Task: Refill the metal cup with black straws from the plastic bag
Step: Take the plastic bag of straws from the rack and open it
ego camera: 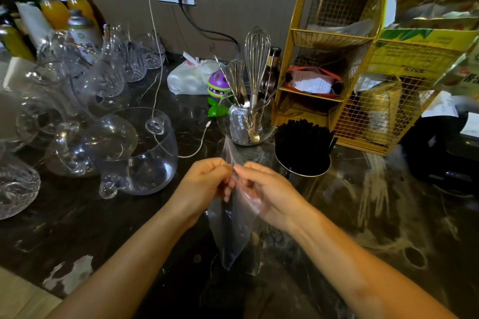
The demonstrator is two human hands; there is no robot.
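— Both hands?
— Meeting above the dark bench (375, 228). Left hand (204, 184) closed, fingertips pinching the upper part of the clear plastic bag (230, 235). Right hand (269, 189) closed too, pinching the same film just beside it, knuckles almost touching.
— And the bag?
— Hanging down between the wrists, tapering to a point, a short flap sticking up above the fingers. Looks nearly empty; cannot tell for certain through the film.
— Straws?
— Black straws (303, 137) packed upright in the metal cup (303, 167), just beyond the right hand, close to a yellow wire rack (337, 65).
— Nearby?
— Glass bowl (246, 124) holding a whisk (256, 59) behind the bag; clear glass jugs (140, 153) off left.
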